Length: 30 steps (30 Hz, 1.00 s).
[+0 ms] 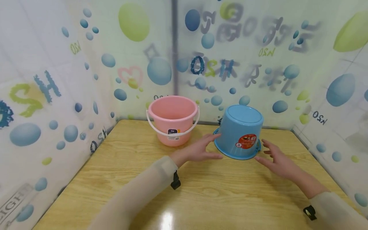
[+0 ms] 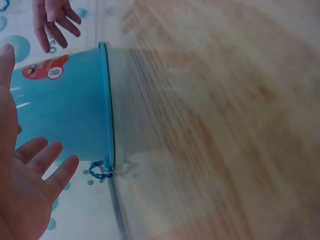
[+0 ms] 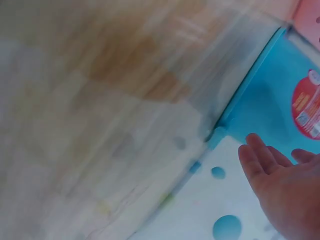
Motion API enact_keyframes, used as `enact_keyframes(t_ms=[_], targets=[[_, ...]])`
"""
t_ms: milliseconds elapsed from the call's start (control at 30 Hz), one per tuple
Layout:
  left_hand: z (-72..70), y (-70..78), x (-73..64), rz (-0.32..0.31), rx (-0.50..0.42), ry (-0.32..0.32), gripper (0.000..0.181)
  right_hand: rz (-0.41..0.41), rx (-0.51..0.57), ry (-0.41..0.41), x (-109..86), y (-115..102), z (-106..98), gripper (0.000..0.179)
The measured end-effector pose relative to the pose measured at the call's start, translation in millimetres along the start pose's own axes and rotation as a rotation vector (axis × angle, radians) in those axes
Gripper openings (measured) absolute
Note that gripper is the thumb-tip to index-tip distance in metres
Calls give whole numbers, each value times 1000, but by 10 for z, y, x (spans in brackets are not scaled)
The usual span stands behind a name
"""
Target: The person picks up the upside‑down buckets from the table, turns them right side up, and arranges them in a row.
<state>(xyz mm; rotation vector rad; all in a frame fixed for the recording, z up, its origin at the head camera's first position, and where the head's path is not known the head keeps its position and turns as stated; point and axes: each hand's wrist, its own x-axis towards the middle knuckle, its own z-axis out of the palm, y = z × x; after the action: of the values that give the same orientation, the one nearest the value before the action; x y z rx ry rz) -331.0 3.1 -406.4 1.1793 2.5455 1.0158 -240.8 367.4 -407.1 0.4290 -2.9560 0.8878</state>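
A blue bucket (image 1: 230,137) stands upside down on the wooden table, its base facing up and a red label turned toward me. My left hand (image 1: 201,149) is at the bucket's left side, fingers spread and thumb apart. On the other side my right hand (image 1: 280,163) has its fingers loosely extended close to the rim. The left wrist view shows the left palm (image 2: 25,200) facing the blue wall of the bucket (image 2: 65,115). In the right wrist view, the right fingers (image 3: 260,157) are beside the bucket's rim and handle joint.
Left of the blue bucket stands an upright pink bucket (image 1: 172,127) with a white handle hanging across its front. The wooden table (image 1: 115,179) reaches back to curtains (image 1: 161,38) printed with bubbles and letters, which enclose it on three sides.
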Motion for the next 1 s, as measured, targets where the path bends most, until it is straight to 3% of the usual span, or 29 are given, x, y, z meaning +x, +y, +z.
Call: enact_keyframes(t_ms=[333, 633, 1000], targets=[[53, -227, 260, -96, -19, -17, 106, 29, -59, -59, 168, 198, -8, 105], [137, -371, 463, -80, -10, -57, 116, 56, -87, -104, 325, 284, 2, 111], [185, -315, 555, -162, -69, -100, 124, 87, -125, -149, 412, 291, 1, 113]])
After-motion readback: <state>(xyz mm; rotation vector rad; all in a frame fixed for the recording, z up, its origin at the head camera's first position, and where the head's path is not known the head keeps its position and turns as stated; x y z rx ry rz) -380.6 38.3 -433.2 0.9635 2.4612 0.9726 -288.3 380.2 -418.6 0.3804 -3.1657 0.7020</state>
